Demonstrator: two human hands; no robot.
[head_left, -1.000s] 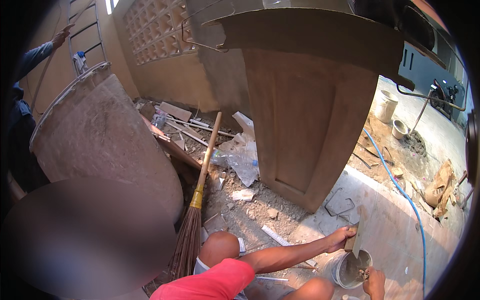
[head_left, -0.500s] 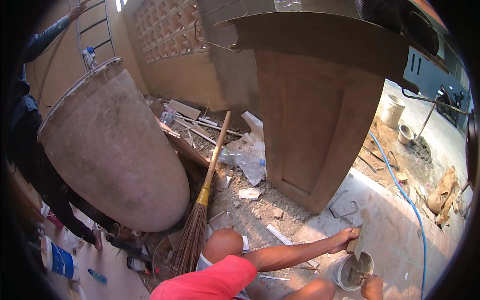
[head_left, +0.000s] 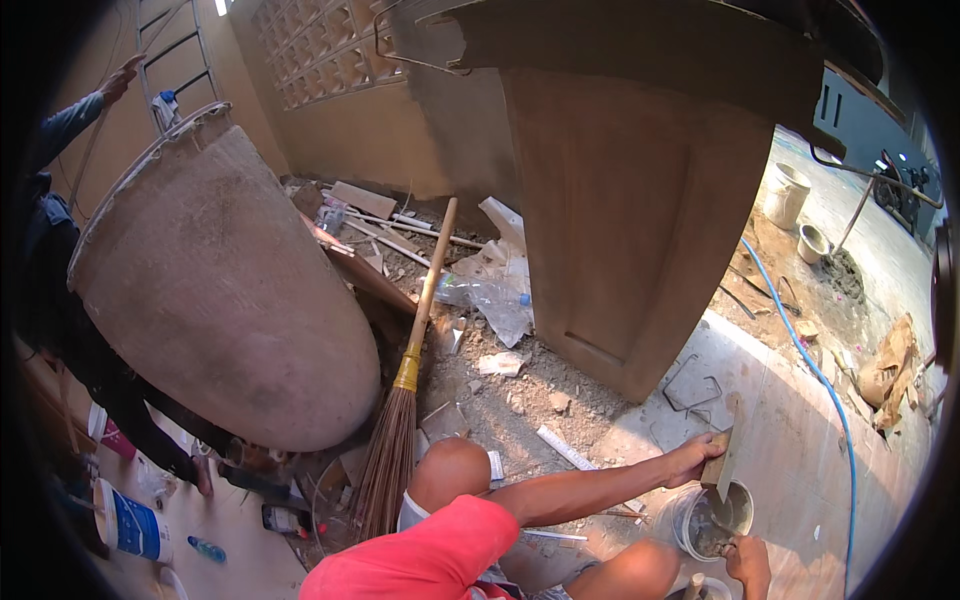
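Observation:
My left hand [head_left: 692, 460], at the end of an outstretched arm, grips a flat plastering float [head_left: 722, 468] held on edge over the rim of a pale bucket [head_left: 684, 525]. Grey wet mortar [head_left: 740, 505] coats the inside of that bucket. At the bucket's near right side, my right hand [head_left: 748, 562] is closed around the handle of a small trowel [head_left: 712, 540]; its blade dips inside, partly lost in the mortar. Just below, a second container [head_left: 715, 590] with a handle standing in it is cut off by the lower edge.
A broom [head_left: 425, 300] leans amid rubble [head_left: 540, 395]. Beyond stands a tall plastered panelled pillar [head_left: 610, 230]; a large rounded slab [head_left: 230, 290] is at left, with another person [head_left: 75, 230] behind it. A blue hose [head_left: 815, 370] crosses the floor on the right. Buckets [head_left: 785, 195] stand farther off.
The view has tilted slightly down, so the second container now shows at the bottom. Both hands stay at the bucket with their tools. The other person's raised hand has come lower.

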